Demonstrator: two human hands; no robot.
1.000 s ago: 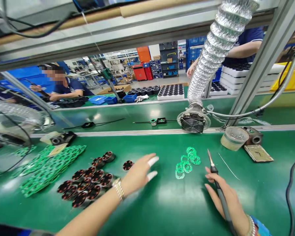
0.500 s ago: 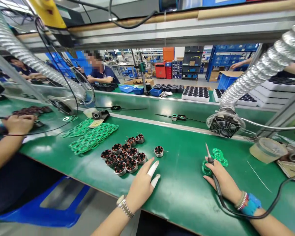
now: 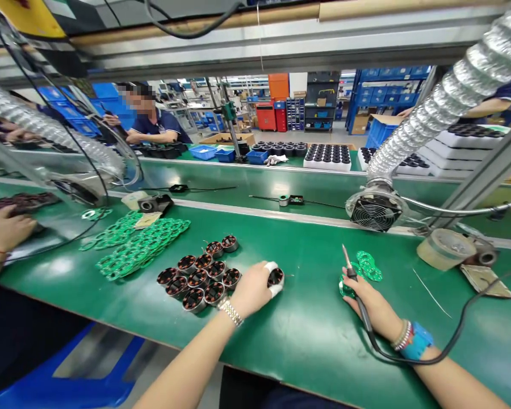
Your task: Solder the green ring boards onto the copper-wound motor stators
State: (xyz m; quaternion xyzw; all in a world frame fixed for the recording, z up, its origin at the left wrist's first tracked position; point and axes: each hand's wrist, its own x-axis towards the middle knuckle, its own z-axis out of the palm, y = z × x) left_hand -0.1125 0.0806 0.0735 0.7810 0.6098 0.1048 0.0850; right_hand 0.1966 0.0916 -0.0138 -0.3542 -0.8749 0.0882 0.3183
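My left hand, with white covers on two fingertips, is closed around a single round motor stator on the green bench. Just left of it stands a cluster of several stators with dark cores and copper windings. My right hand grips a soldering iron, its tip pointing up and away from me. A green ring-shaped board is at the fingers of that hand, partly covered by them. More green rings lie just beyond.
Stacked green boards lie on the left. A fan with a foil duct stands at the back, beside a plastic tub. Another person's hand is at the far left. The iron's cable loops at the right.
My left hand has moved to the single stator and closed on it; before, its fingers were spread just short of it. My right hand still holds the iron. The view has shifted somewhat.
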